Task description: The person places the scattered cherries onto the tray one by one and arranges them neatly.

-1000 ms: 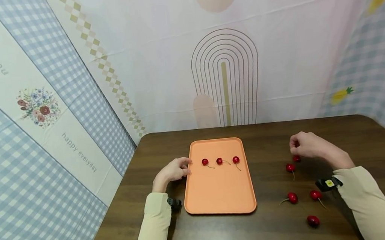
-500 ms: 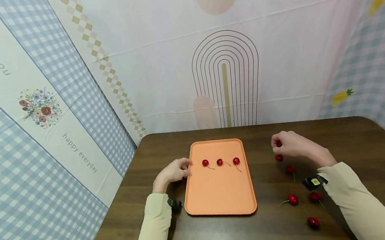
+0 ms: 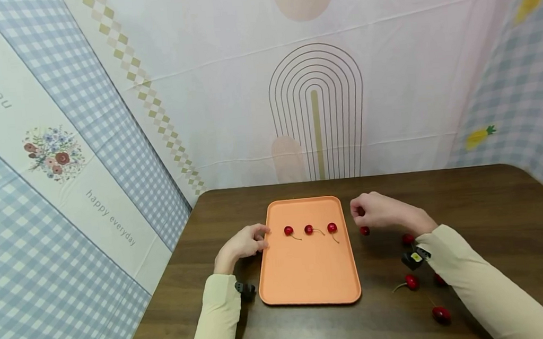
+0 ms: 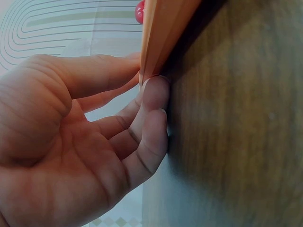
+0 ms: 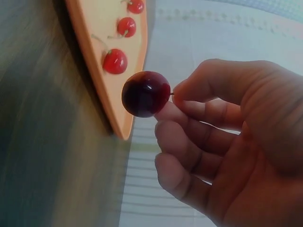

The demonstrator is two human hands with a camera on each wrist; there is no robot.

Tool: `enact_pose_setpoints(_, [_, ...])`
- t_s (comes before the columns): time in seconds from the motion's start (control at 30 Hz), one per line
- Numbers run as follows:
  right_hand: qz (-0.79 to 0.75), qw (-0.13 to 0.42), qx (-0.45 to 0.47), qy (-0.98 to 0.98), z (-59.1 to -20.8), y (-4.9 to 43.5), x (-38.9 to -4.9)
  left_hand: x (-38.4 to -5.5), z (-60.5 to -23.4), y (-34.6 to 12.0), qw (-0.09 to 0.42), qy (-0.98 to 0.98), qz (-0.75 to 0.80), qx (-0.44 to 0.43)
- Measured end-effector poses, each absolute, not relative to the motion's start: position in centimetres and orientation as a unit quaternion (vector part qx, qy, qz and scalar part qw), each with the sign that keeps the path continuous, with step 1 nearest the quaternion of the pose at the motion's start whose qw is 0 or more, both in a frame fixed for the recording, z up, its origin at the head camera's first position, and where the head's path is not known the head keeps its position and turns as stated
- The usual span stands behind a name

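Observation:
My right hand (image 3: 381, 211) pinches a dark red cherry (image 5: 146, 94) by its stem, between thumb and fingertips. The fruit hangs just beyond the right rim of an orange tray (image 3: 308, 273). At the tray's left edge, my left hand (image 3: 242, 244) holds the rim, thumb above and fingers against its side and underneath. Three cherries lie in a row on the upper half of the tray: a left one (image 3: 288, 231), a middle one (image 3: 308, 229) and a right one (image 3: 332, 227). Their thin stems point in different directions.
More cherries lie on the dark wooden table (image 3: 313, 328) at the right: one cherry (image 3: 412, 282) with its stem to the left, another cherry (image 3: 441, 314) nearer the front. The right forearm partly covers two others. A printed cloth (image 3: 229, 114) hangs behind the table.
My right hand has travelled left across the table with the pinched cherry, from above the loose cherries to near the tray. The left hand and the tray have stayed put.

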State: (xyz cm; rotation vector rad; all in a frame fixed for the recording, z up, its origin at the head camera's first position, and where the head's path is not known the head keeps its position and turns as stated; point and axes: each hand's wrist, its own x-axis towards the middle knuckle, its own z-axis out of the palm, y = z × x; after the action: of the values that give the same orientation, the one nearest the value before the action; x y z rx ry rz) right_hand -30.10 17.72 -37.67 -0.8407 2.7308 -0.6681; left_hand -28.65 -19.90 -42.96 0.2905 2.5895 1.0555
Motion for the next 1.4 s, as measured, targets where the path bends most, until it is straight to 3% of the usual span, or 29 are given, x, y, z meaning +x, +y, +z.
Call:
enact_pose_setpoints(0.77, [-0.086,0.125,-0.358,0.921,-39.7,8.8,-30.5,-28.7,-43.2,-20.1,0.166,0.906,0.375,0.106])
enact_pose_setpoints(1.4, [-0.052,0.146,-0.346,0.925,-41.0,7.1,-29.9,-28.6,-43.1,-20.1,0.162,0.908,0.371,0.107])
